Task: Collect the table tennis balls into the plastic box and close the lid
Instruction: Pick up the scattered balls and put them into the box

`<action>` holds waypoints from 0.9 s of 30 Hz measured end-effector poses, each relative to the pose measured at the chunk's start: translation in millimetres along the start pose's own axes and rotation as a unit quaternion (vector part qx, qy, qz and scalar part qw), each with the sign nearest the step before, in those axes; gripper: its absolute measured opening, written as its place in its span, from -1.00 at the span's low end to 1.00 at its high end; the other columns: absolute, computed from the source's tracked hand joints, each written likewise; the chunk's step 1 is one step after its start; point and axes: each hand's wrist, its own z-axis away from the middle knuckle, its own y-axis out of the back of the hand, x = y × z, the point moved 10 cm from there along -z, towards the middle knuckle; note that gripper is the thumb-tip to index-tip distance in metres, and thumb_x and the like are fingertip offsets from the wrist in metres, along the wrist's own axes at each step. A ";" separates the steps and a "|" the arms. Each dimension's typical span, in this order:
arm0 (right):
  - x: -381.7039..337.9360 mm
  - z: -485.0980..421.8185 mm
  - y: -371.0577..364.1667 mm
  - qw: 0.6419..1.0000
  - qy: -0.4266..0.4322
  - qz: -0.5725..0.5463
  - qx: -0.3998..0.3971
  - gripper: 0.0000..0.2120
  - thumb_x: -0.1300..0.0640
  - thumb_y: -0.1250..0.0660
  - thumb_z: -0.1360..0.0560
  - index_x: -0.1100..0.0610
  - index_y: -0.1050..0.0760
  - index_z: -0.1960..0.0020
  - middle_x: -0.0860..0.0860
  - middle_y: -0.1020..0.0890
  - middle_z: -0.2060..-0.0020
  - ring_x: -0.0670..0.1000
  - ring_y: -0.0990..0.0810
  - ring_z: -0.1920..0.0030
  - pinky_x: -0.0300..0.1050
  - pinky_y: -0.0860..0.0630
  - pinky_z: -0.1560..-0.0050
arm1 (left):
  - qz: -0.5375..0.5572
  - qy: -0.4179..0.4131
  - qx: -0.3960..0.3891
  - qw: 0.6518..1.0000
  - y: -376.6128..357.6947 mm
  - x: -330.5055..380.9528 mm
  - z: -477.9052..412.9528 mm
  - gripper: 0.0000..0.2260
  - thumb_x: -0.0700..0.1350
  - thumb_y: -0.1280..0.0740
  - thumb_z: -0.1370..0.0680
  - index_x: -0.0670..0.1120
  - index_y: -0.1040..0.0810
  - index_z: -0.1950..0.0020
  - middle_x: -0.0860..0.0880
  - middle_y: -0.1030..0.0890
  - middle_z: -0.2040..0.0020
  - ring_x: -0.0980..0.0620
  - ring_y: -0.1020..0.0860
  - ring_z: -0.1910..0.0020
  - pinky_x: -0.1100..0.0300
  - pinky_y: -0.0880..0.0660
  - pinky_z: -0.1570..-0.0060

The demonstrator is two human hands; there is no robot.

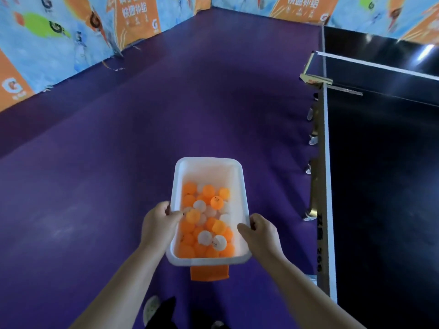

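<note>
Head view: plastic box clasped between left grip, right grip.

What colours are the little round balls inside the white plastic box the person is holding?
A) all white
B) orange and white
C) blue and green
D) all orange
B: the white rectangular plastic box, gripped at its long sides by the left hand and the right hand, holds many orange table tennis balls mixed with a few white table tennis balls.

White box, orange and seemingly white balls.
</note>
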 end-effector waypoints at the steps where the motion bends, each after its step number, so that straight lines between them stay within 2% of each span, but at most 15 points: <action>1: 0.0 -12.5 1.8 1.000 -0.011 -0.011 0.009 -0.70 0.09 -0.31 -0.34 0.07 -0.19 0.39 -0.06 -0.33 0.46 -0.04 -0.26 0.41 -0.08 -0.21 0.39 | -0.003 -0.006 -0.016 1.000 -8.5 9.4 -16.6 -0.70 0.00 -0.33 -0.36 -0.25 -0.50 0.16 -0.08 -0.47 0.34 0.01 -0.39 0.36 0.10 -0.29 0.36; 3: 0.0 -36.0 6.3 0.999 -0.034 -0.027 0.027 -0.70 0.10 -0.31 -0.34 0.07 -0.17 0.39 -0.06 -0.32 0.46 -0.04 -0.24 0.41 -0.08 -0.19 0.39 | -0.015 -0.017 -0.053 0.998 -26.5 27.4 -48.1 -0.82 -0.09 -0.34 -0.42 -0.19 -0.46 0.27 -0.04 -0.44 0.38 0.02 -0.37 0.39 0.13 -0.26 0.38; 5: -2.2 -59.2 11.6 0.997 -0.051 -0.033 0.054 -0.69 0.10 -0.31 -0.34 0.07 -0.16 0.38 -0.06 -0.30 0.46 -0.04 -0.22 0.41 -0.09 -0.17 0.39 | -0.024 -0.036 -0.088 0.995 -44.1 46.8 -79.9 -0.80 -0.16 -0.33 -0.44 -0.10 -0.38 0.37 0.00 -0.40 0.43 0.04 -0.35 0.43 0.16 -0.24 0.42; 8: -9.9 -92.1 18.3 0.990 -0.087 -0.036 0.109 -0.70 0.10 -0.30 -0.33 0.08 -0.16 0.37 -0.05 -0.28 0.47 -0.04 -0.21 0.40 -0.08 -0.17 0.39 | -0.047 -0.062 -0.147 0.986 -67.5 76.5 -131.3 -0.89 -0.11 -0.33 -0.44 -0.11 -0.49 0.26 -0.08 -0.55 0.34 0.01 -0.47 0.37 0.12 -0.35 0.38; 10: -17.2 -111.4 18.5 0.983 -0.111 -0.048 0.140 -0.70 0.11 -0.30 -0.33 0.08 -0.15 0.38 -0.05 -0.26 0.47 -0.04 -0.20 0.40 -0.08 -0.16 0.38 | -0.068 -0.084 -0.177 0.978 -79.9 98.6 -166.5 -0.90 -0.09 -0.34 -0.44 -0.11 -0.53 0.18 -0.06 -0.60 0.27 -0.01 -0.53 0.31 0.13 -0.40 0.35; 16: -18.0 -164.6 14.2 0.960 -0.182 -0.065 0.201 -0.66 0.09 -0.33 -0.35 0.09 -0.16 0.39 -0.06 -0.27 0.49 -0.04 -0.21 0.41 -0.13 -0.16 0.41 | -0.146 -0.149 -0.251 0.945 -137.2 157.3 -252.8 -0.88 -0.06 -0.33 -0.45 -0.09 -0.49 0.18 0.02 -0.55 0.32 0.03 -0.51 0.35 0.15 -0.38 0.40; 18: -3.5 -178.8 14.2 0.950 -0.210 -0.079 0.216 -0.65 0.07 -0.34 -0.36 0.09 -0.17 0.39 -0.07 -0.28 0.49 -0.05 -0.22 0.42 -0.14 -0.16 0.42 | -0.156 -0.155 -0.281 0.934 -169.5 165.3 -271.1 -0.89 -0.05 -0.32 -0.45 -0.08 -0.51 0.18 -0.02 -0.59 0.30 -0.01 -0.54 0.33 0.09 -0.44 0.35; 21: 26.0 -197.9 17.3 0.936 -0.251 -0.107 0.223 -0.66 0.02 -0.34 -0.38 0.09 -0.21 0.38 -0.07 -0.32 0.47 -0.06 -0.25 0.42 -0.12 -0.20 0.40 | -0.184 -0.164 -0.325 0.913 -224.8 173.6 -287.1 -0.91 -0.09 -0.30 -0.46 -0.05 -0.48 0.24 -0.03 -0.54 0.33 0.02 -0.47 0.37 0.13 -0.38 0.37; 24: 65.6 -216.3 23.2 0.916 -0.293 -0.154 0.227 -0.68 -0.01 -0.34 -0.41 0.09 -0.26 0.35 -0.06 -0.37 0.44 -0.05 -0.29 0.40 -0.10 -0.23 0.37 | -0.217 -0.177 -0.369 0.886 -283.7 177.1 -292.0 -0.94 -0.10 -0.27 -0.49 -0.04 -0.52 0.12 -0.01 -0.58 0.26 0.00 -0.54 0.29 0.13 -0.42 0.34; 27: 106.3 -234.3 30.5 0.900 -0.316 -0.186 0.238 -0.68 0.00 -0.35 -0.42 0.10 -0.27 0.34 -0.06 -0.38 0.43 -0.05 -0.30 0.40 -0.09 -0.24 0.36 | -0.232 -0.184 -0.408 0.864 -342.4 173.5 -294.3 -0.88 -0.08 -0.26 -0.50 0.02 -0.54 0.00 0.02 -0.61 0.21 0.04 -0.58 0.24 0.16 -0.46 0.33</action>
